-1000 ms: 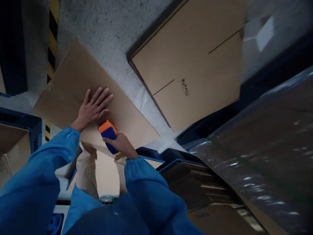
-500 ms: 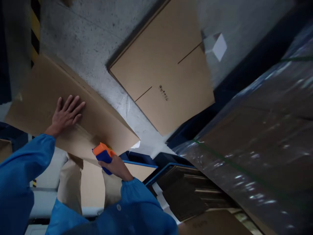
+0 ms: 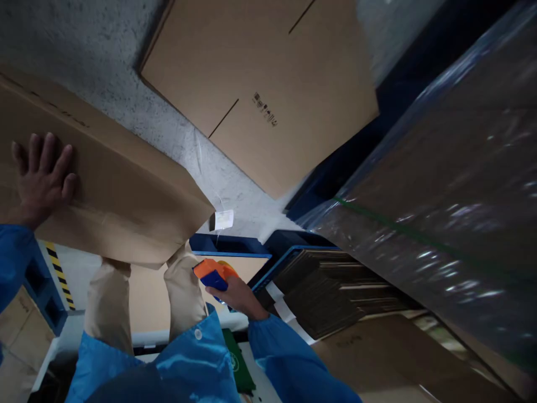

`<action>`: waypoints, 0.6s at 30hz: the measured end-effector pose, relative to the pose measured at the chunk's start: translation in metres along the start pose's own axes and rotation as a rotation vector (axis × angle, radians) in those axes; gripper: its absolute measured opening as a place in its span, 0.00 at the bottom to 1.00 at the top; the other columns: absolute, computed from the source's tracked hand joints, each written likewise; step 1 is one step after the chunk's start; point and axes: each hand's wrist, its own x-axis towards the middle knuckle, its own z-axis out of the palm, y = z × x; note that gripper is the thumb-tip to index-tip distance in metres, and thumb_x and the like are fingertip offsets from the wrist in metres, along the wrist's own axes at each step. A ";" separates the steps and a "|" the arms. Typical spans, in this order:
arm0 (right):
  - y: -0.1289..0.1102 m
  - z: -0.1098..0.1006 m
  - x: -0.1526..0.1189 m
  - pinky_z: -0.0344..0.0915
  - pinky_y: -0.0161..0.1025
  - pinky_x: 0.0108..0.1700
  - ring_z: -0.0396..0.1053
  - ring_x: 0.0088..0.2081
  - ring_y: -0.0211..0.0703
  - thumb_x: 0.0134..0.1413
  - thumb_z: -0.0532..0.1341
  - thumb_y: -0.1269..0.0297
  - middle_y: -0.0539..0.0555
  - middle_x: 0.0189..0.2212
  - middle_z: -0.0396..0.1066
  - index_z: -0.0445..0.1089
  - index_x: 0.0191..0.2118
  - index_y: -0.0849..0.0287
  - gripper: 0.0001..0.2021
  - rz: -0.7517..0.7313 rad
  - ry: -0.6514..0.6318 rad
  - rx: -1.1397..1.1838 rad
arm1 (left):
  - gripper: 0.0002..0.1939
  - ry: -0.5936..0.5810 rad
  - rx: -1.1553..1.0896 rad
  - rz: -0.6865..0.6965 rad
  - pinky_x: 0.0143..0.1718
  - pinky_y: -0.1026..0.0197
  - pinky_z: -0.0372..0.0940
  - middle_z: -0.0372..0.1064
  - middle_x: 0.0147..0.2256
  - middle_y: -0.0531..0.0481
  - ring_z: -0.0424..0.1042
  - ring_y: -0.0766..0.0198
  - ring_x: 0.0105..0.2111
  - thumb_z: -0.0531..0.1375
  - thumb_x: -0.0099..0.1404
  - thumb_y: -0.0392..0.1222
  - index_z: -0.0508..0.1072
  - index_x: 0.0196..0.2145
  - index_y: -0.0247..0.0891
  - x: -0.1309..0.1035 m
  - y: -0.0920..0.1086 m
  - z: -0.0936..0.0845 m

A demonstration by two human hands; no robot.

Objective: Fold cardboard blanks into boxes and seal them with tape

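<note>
Left hand (image 3: pixel 44 179) spread on cropped box (image 3: pixel 126 190); right hand (image 3: pixel 229 286) gripping partly hidden tape dispenser (image 3: pixel 212 276).

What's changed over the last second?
The right hand moved the orange-and-blue tool rightward, clear of the box, to beside the right leg. The box has turned: its printed far side shows. The left hand stays palm-down on the box, and the flat cardboard stack looks unmoved; the view shifted.
</note>
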 end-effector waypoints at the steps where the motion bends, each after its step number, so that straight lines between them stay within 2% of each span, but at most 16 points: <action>1: 0.000 0.001 0.007 0.67 0.44 0.42 0.75 0.41 0.54 0.48 0.68 0.52 0.56 0.38 0.76 0.75 0.44 0.56 0.19 -0.016 -0.011 -0.023 | 0.43 0.002 0.018 0.008 0.65 0.34 0.24 0.41 0.70 0.40 0.32 0.40 0.70 0.45 0.66 0.68 0.62 0.64 0.30 0.001 0.001 -0.002; 4: -0.009 0.005 0.033 0.66 0.44 0.47 0.72 0.50 0.56 0.52 0.67 0.54 0.57 0.47 0.74 0.71 0.53 0.55 0.24 -0.078 -0.025 -0.062 | 0.47 -0.002 0.042 0.009 0.62 0.28 0.25 0.39 0.70 0.35 0.29 0.39 0.70 0.44 0.65 0.72 0.60 0.64 0.27 0.003 0.005 -0.004; 6: -0.020 0.008 0.049 0.66 0.43 0.48 0.71 0.52 0.55 0.52 0.67 0.54 0.57 0.50 0.73 0.68 0.57 0.55 0.27 -0.087 -0.024 -0.065 | 0.47 -0.019 0.043 -0.020 0.64 0.29 0.23 0.38 0.71 0.39 0.29 0.41 0.70 0.47 0.63 0.72 0.59 0.65 0.32 0.005 0.006 -0.004; 10: -0.043 0.010 0.074 0.66 0.42 0.46 0.73 0.49 0.55 0.53 0.66 0.50 0.61 0.45 0.75 0.70 0.53 0.62 0.27 -0.060 -0.026 -0.110 | 0.44 -0.049 0.119 -0.030 0.67 0.35 0.19 0.28 0.72 0.52 0.25 0.49 0.71 0.52 0.61 0.63 0.52 0.68 0.38 0.008 -0.001 -0.006; 14: -0.057 0.011 0.082 0.66 0.41 0.47 0.72 0.50 0.55 0.53 0.65 0.48 0.63 0.46 0.75 0.70 0.50 0.64 0.26 -0.048 -0.034 -0.131 | 0.43 -0.055 0.159 0.017 0.67 0.38 0.17 0.24 0.72 0.54 0.22 0.52 0.71 0.52 0.62 0.59 0.48 0.70 0.37 0.011 -0.010 -0.010; 16: -0.060 0.014 0.078 0.66 0.42 0.47 0.72 0.50 0.55 0.54 0.64 0.49 0.64 0.46 0.75 0.70 0.49 0.64 0.25 -0.007 -0.023 -0.105 | 0.43 -0.001 0.153 0.011 0.67 0.36 0.19 0.23 0.72 0.48 0.21 0.50 0.71 0.50 0.65 0.57 0.46 0.71 0.32 0.006 0.005 0.001; 18: -0.063 0.020 0.072 0.67 0.43 0.48 0.73 0.50 0.57 0.54 0.63 0.49 0.65 0.46 0.75 0.71 0.49 0.65 0.25 0.039 -0.004 -0.083 | 0.42 0.089 0.127 -0.019 0.66 0.32 0.23 0.22 0.72 0.40 0.22 0.47 0.71 0.48 0.69 0.54 0.41 0.71 0.26 -0.010 0.043 0.028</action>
